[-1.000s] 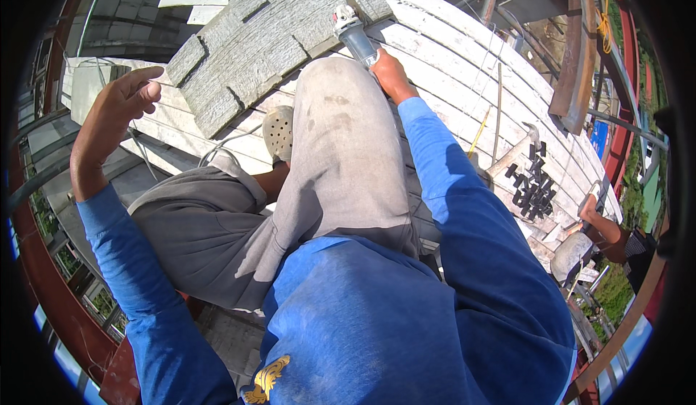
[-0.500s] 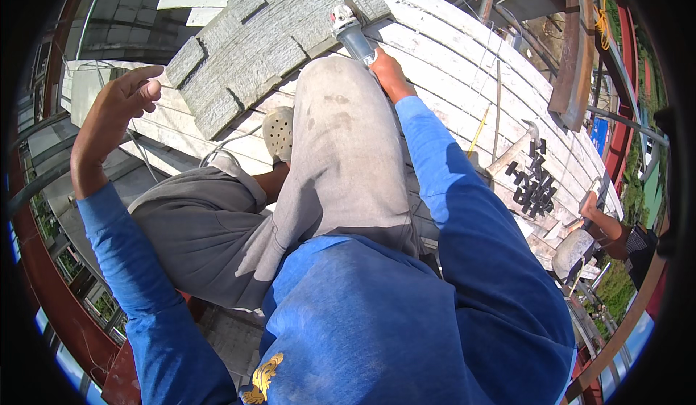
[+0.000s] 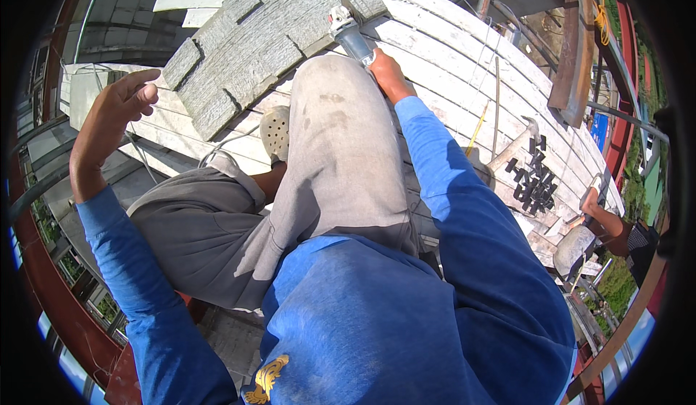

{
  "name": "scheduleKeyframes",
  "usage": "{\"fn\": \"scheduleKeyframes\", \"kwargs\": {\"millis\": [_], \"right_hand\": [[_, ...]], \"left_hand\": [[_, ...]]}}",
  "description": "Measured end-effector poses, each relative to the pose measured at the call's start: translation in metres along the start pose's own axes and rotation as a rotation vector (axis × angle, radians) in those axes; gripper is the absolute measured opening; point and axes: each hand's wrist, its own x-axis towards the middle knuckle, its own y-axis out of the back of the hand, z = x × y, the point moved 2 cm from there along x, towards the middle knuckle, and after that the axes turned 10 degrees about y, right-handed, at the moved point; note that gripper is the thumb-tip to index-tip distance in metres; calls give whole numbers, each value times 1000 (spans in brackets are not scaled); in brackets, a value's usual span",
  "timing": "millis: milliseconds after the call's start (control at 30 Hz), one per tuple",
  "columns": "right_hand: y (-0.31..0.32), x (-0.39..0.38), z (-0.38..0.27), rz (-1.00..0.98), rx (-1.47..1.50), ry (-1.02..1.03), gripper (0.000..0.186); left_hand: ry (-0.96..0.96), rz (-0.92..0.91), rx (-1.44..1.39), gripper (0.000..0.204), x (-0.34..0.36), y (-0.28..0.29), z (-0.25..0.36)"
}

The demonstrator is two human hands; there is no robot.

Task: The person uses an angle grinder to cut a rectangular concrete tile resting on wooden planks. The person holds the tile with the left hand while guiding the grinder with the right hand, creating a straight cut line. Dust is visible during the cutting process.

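My right hand (image 3: 390, 74) is wrapped round the body of an angle grinder (image 3: 353, 43), beyond my right knee. The grinder's pale head and disc reach the right edge of a grey, wood-textured panel of overlapping shingle-like boards (image 3: 268, 35). Whether the disc turns or cuts into the panel I cannot tell. My left hand (image 3: 112, 119) is raised in the air on the left, holding nothing. Its index finger points to the right, and its thumb stands a little apart from it.
White planks (image 3: 449, 57) form the surface under the panel. On the right lie a hammer (image 3: 515, 144), several short black pieces (image 3: 535, 180) and a yellow strip (image 3: 477, 128). Another person's foot (image 3: 593, 201) is at the far right. Rusty steel beams (image 3: 573, 57) stand at the upper right. A cable (image 3: 235, 138) runs near my shoe.
The whole view has shifted very slightly. My right hand stays on the grinder at the panel's edge, and my left hand stays raised in nearly the same pose.
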Motion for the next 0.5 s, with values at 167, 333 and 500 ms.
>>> {"fn": "scheduleKeyframes", "kwargs": {"millis": [167,333,500], "right_hand": [[-1,-1,5,7,-2,29,48],[5,-9,-1,-5,6,-10,40],[18,-25,-15,31,14,-53,36]], "left_hand": [[-8,-14,-3,96,-1,0,6],[-12,-23,-18,95,-5,0,4],[2,-16,-16,93,-7,2,-1]]}}
